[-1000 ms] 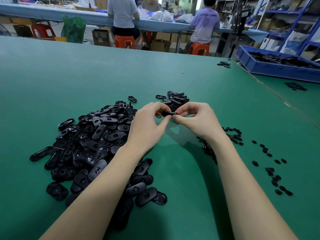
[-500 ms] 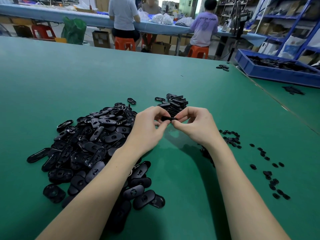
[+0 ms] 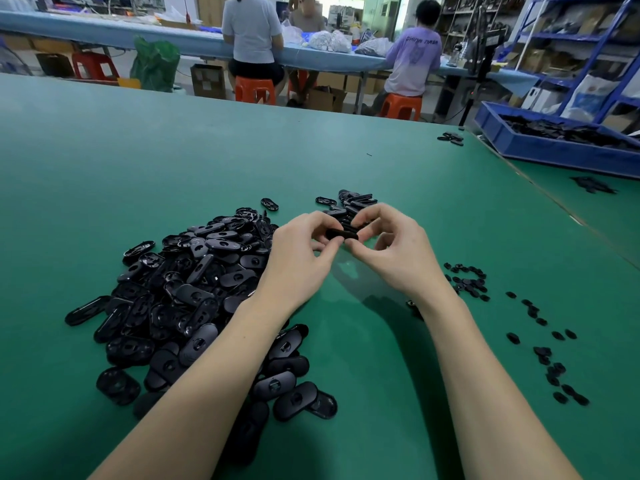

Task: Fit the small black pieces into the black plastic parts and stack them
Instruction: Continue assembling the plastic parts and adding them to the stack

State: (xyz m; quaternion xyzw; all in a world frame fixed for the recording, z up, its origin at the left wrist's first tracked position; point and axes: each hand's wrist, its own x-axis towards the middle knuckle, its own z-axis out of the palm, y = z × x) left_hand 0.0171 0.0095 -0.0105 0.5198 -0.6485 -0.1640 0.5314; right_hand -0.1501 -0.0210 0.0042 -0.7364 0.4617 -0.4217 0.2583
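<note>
nearest, toward the table's [image 3: 104, 168] near edge, a big loose heap of oval black plastic parts [image 3: 194, 299] lies left of the forearms, and small black pieces [image 3: 543, 351] are scattered toward the right edge. further in, the left hand [image 3: 298, 258] and right hand [image 3: 398, 251] meet above the cloth, both pinching one oval part [image 3: 337, 233] at its two ends, fingers curled round it. it looks light, stiff and smooth, so gripping the narrow ends, leaving the middle recess free, seems sensible. just beyond the fingers sits the stack [image 3: 356, 202] of finished parts. at the far right corner rests a blue bin [image 3: 554, 154].
</note>
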